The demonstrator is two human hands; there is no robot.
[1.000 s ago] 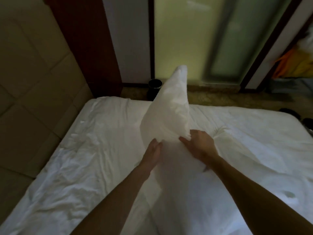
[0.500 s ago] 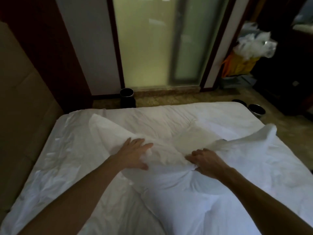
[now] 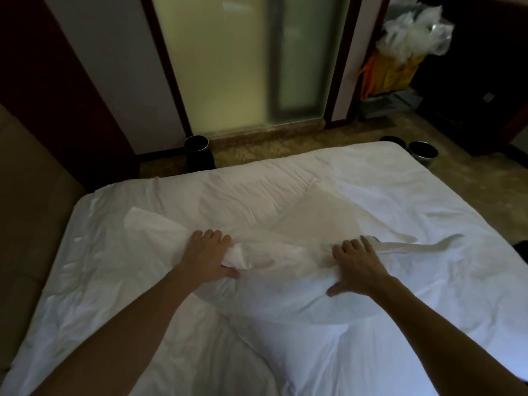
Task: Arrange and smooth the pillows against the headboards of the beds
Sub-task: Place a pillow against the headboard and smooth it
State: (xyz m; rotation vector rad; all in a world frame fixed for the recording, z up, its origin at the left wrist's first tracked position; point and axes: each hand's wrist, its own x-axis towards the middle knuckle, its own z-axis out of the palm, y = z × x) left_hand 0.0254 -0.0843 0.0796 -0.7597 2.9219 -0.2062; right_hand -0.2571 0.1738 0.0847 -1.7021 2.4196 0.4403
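A white pillow (image 3: 280, 264) lies flat across the middle of the white bed (image 3: 114, 295), its corners stretched out to the left and right. My left hand (image 3: 208, 258) grips a bunched fold of the pillow's cover near its left part. My right hand (image 3: 357, 264) clutches the pillow's cover at its right part, fingers dug into the cloth and thumb spread. A padded tan headboard (image 3: 31, 201) runs along the bed's left side, apart from the pillow.
A dark waste bin (image 3: 198, 152) stands on the floor beyond the bed, in front of a frosted glass door (image 3: 243, 61). Two round metal bins (image 3: 423, 152) sit past the bed's far right corner. A yellow housekeeping cart with plastic bags (image 3: 400, 58) stands at the back right.
The pillow, held upright on end a second ago, has been laid flat on the bed. My hands have moved apart along it and the view has lifted toward the room.
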